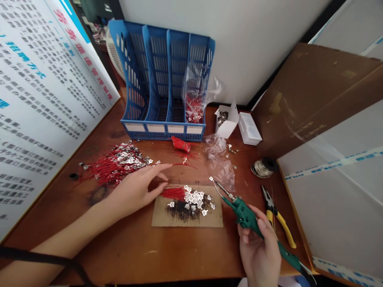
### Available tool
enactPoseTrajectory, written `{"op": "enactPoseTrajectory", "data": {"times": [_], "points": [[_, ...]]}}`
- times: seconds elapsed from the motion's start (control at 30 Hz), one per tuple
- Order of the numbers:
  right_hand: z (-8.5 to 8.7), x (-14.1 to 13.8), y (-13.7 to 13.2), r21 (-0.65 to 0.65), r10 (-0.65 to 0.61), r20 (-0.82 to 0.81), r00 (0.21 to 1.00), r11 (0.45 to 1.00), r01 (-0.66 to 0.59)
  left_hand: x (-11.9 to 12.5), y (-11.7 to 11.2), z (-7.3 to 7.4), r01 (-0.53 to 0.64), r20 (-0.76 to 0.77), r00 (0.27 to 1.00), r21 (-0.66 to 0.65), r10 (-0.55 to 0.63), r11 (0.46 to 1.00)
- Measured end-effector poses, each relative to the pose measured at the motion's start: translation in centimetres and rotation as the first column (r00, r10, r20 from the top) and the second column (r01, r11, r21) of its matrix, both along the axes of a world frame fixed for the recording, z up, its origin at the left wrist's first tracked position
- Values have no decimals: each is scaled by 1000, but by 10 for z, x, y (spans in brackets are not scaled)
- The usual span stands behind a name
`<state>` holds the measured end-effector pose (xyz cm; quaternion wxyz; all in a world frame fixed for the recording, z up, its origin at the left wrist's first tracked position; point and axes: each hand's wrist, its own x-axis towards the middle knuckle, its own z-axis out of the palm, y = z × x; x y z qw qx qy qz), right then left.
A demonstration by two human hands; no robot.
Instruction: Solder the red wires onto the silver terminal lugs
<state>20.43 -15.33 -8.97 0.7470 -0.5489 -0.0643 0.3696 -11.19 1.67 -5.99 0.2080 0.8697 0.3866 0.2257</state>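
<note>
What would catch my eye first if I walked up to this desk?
The bright blue file holder stands at the back of the desk, with a big bunch of red wires with silver tabs to its front left. In the middle, the left hand is beside a scorched piece of cardboard, while the right hand holds a green soldering iron to its right.

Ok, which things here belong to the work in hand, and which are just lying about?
Belonging to the work:
soldering iron in the right hand
red-wired terminals on scorched cardboard
wire bundle by the left hand
spool of solder wire

Lying about:
blue magazine file
yellow-handled pliers
plastic bag
</note>
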Motion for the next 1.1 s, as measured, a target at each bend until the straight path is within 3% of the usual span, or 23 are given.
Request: {"op": "enactPoseTrajectory", "data": {"times": [0.23,0.57,0.83,0.97,1.1], "points": [[2,-2,-1,11,12,-35,999,1000,-12,3,18,2,74,-72,994,-99,-81,992],[4,-2,3,-4,13,-47,999,1000,-13,8,22,-18,100,-53,993,-53,-103,994],[2,-2,0,0,13,-35,999,1000,-13,4,12,-5,118,-41,992,52,-116,992],[1,-2,0,11,26,-16,1000,1000,-26,-2,-2,2,194,-75,977,-73,-200,978],[0,-2,0,9,30,1,1000,999,-30,-8,-11,-3,240,-27,968,-190,-249,952]]}}
